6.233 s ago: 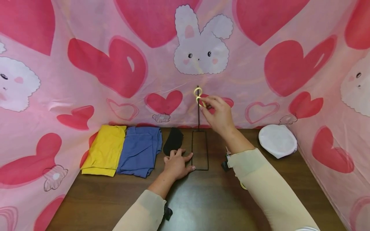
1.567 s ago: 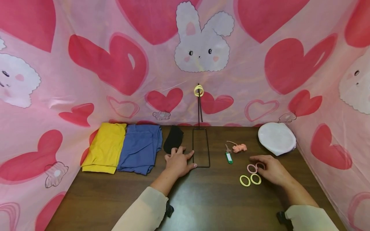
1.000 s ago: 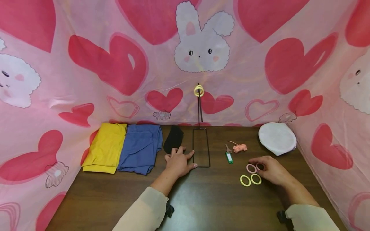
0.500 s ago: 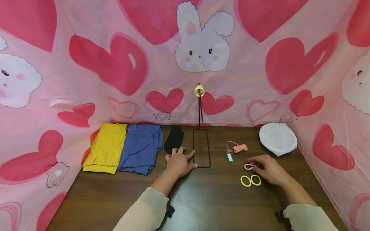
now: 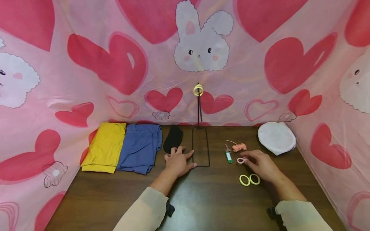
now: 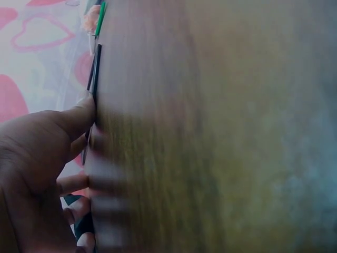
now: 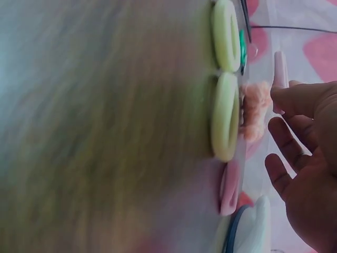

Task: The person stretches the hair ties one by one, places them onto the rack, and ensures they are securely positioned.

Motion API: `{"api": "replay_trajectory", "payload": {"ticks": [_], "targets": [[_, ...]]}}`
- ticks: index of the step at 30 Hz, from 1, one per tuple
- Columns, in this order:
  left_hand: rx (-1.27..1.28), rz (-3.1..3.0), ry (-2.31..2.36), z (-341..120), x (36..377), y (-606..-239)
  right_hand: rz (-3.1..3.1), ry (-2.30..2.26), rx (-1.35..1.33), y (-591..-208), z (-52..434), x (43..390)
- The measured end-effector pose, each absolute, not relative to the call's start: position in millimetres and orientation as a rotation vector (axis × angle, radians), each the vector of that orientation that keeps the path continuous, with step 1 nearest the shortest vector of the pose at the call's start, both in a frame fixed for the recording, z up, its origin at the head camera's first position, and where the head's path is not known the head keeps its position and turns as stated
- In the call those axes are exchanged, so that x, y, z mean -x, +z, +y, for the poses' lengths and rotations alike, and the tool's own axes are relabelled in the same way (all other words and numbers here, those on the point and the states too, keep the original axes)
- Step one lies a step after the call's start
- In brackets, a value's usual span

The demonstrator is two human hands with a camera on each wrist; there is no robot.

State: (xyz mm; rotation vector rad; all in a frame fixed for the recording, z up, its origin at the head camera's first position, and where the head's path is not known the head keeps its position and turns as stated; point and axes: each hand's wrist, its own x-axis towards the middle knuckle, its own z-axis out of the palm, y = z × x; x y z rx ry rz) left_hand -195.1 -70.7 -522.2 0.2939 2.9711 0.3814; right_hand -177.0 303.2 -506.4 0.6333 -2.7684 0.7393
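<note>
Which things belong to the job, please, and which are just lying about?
Likely job: wire stand, hung yellow rings, pinched pink ring, loose yellow rings, loose pink ring.
Seemingly idle: yellow cloth, blue cloth, black item, tagged key, orange trinket, white pouch.

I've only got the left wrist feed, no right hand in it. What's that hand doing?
Observer: The right hand has a pink ring pinched between thumb and fingers, raised above the wooden table.
Operator: Any other rings lying on the table?
Observer: Three: a pair of yellow rings and a second pink ring; the right wrist view shows all of them.
Operator: And the top of the wire stand? Out of my frame.
Observer: Overlapping yellow rings hang up there; looks like two in the head view.
</note>
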Motion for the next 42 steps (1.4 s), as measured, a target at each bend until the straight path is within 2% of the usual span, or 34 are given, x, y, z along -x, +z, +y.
{"api": "replay_trajectory", "payload": {"ticks": [17,42], "targets": [[-0.292,2.969,0.366,-69.7,193.4,-520.2,-2.565,0.768,-0.770,-486.7,269.7,185.8],[-0.293,2.966,0.373,-70.2,194.2,-518.7,-2.341,0.866,-0.909,-418.6,208.7,193.8]]}}
